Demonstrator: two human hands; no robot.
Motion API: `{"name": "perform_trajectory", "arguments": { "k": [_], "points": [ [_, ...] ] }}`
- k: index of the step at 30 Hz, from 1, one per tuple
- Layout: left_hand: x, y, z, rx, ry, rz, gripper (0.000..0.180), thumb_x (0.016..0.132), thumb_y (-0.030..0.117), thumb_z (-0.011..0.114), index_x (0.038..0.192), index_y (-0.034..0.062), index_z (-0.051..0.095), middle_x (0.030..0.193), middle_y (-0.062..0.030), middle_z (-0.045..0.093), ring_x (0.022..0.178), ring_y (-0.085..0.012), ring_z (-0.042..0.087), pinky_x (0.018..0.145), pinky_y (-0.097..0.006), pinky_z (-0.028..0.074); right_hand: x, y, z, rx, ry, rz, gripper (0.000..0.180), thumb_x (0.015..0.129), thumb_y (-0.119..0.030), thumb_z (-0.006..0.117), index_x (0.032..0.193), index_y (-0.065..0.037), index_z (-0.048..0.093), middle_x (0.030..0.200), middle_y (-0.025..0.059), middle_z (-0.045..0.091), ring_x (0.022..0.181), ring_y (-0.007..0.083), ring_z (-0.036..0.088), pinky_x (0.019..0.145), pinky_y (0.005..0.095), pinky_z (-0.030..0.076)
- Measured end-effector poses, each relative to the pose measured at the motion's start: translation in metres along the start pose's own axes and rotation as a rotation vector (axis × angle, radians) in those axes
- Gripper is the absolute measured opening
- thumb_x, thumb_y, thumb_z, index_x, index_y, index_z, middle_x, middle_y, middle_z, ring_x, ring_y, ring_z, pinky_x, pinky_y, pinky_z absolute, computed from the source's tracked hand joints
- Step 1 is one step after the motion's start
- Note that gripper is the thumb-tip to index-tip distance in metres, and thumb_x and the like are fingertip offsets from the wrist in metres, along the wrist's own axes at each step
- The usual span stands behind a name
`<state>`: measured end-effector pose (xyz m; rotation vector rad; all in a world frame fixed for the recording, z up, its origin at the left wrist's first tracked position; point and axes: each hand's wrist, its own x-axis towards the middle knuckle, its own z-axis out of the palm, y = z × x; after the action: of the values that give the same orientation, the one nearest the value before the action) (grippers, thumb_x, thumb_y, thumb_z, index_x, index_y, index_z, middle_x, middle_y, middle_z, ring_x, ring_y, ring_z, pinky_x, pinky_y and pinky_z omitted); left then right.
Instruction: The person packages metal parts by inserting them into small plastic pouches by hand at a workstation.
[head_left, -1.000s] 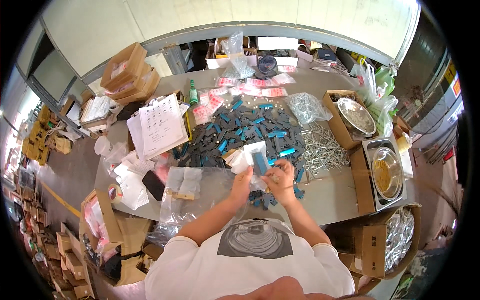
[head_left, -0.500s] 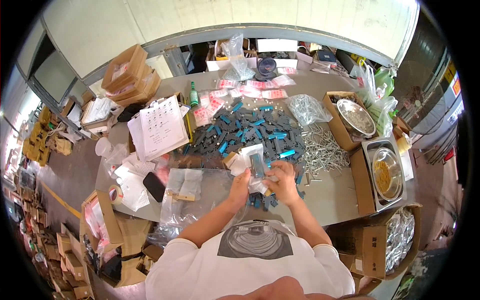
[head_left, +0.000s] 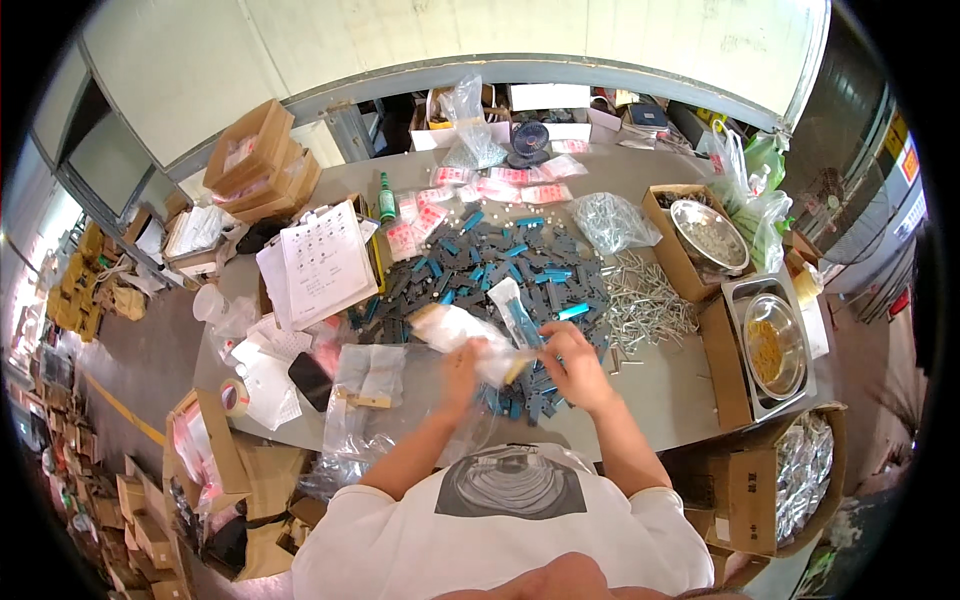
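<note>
My left hand (head_left: 461, 378), smeared by motion, grips a bundle of white plastic bags (head_left: 462, 329) with a brown edge. Just to its right, my right hand (head_left: 580, 370) pinches the lower end of a small clear bag (head_left: 517, 318) with a blue piece inside. Both hands are over the near side of a wide pile of black and blue plastic parts (head_left: 480, 265). Left of my left hand, a large clear plastic bag (head_left: 415, 400) lies flat on the table, with smaller packets (head_left: 368, 375) on it.
Loose screws (head_left: 650, 305) lie right of the pile, beside a bag of metal pieces (head_left: 612, 222). Steel bowls (head_left: 775, 345) stand at the right edge. Printed sheets (head_left: 325, 262), a phone (head_left: 310, 381) and tape (head_left: 233, 397) are at left. Red-and-white packets (head_left: 505, 188) and a small fan (head_left: 529, 140) sit behind.
My left hand has moved slightly left with the bundle, which now tilts to the left. The small bag with the blue piece is now apart from the bundle, in my right hand.
</note>
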<state>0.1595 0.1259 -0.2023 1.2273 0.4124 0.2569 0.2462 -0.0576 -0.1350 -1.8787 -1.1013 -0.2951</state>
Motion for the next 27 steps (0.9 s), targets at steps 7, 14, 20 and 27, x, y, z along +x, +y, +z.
{"name": "perform_trajectory", "arguments": {
  "k": [7,14,20,27],
  "points": [
    [0.003,0.064,0.002,0.975,0.01,0.72,0.037,0.084,0.038,0.057,0.091,0.0018,0.065,0.079,-0.0145,0.064,0.072,-0.0258,0.063,0.067,-0.033,0.049,0.001,-0.003,-0.005,-0.217,-0.407,-0.041,0.01,0.074,-0.011,0.06,0.078,-0.006,0.052,0.071,0.0108,0.056,0.066,0.0313,0.058,0.055,0.0402,0.045],
    [-0.003,0.059,0.019,1.314,-0.631,0.383,0.033,0.081,0.038,0.058,0.071,0.006,0.062,0.063,-0.0157,0.057,0.059,-0.0342,0.056,0.054,-0.043,0.043,0.011,-0.012,0.003,-0.139,-0.433,0.017,0.009,0.077,-0.015,0.057,0.082,-0.008,0.058,0.072,0.0125,0.06,0.069,0.0315,0.06,0.059,0.0411,0.047],
    [0.008,0.026,0.031,1.159,-0.315,0.652,0.027,0.084,0.023,0.054,0.066,0.0038,0.059,0.062,-0.017,0.056,0.058,-0.0353,0.056,0.051,-0.042,0.042,0.002,0.023,0.038,0.123,-0.058,0.5,0.017,0.082,-0.018,0.054,0.083,-0.002,0.059,0.071,0.0195,0.057,0.07,0.0354,0.059,0.058,0.0401,0.045],
    [0.035,0.007,0.025,0.322,0.004,0.18,0.026,0.085,0.023,0.058,0.069,0.003,0.061,0.059,-0.0064,0.057,0.049,-0.0173,0.049,0.05,-0.03,0.04,0.009,0.07,0.065,1.116,0.42,1.188,0.02,0.093,-0.018,0.042,0.092,0.0,0.049,0.07,0.0056,0.052,0.063,0.0185,0.057,0.055,0.0296,0.048]
  ]
}}
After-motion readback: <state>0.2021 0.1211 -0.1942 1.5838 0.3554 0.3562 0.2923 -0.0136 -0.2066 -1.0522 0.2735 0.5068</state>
